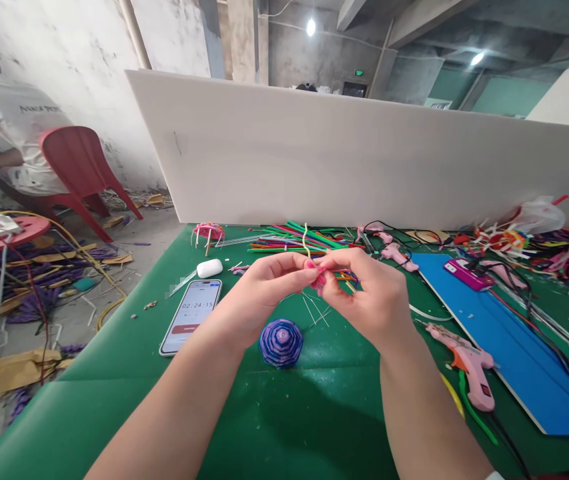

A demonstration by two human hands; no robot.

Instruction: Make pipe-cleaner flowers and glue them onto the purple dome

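Over the green table [154, 413], a small pink piece [320, 272] is pinched between the fingertips of my left hand [269, 287] and my right hand [364, 293]. A thin pale yellow stem [305, 241] rises from between the fingertips. Much of the pink piece is hidden by my fingers. Below my hands a round blue and purple ribbed object [281, 343] rests on the table. Behind them lies a bundle of coloured stems [284, 239]. Several thin clear sticks [317, 310] lie beneath my hands.
A phone [195, 313] and white case [209, 268] are at left. At right are a pink glue gun [469, 367], blue board [524, 373], purple power strip [468, 274] and cables. A white panel [339, 160] stands behind. A person [19, 127] sits at far left by a red chair [77, 160].
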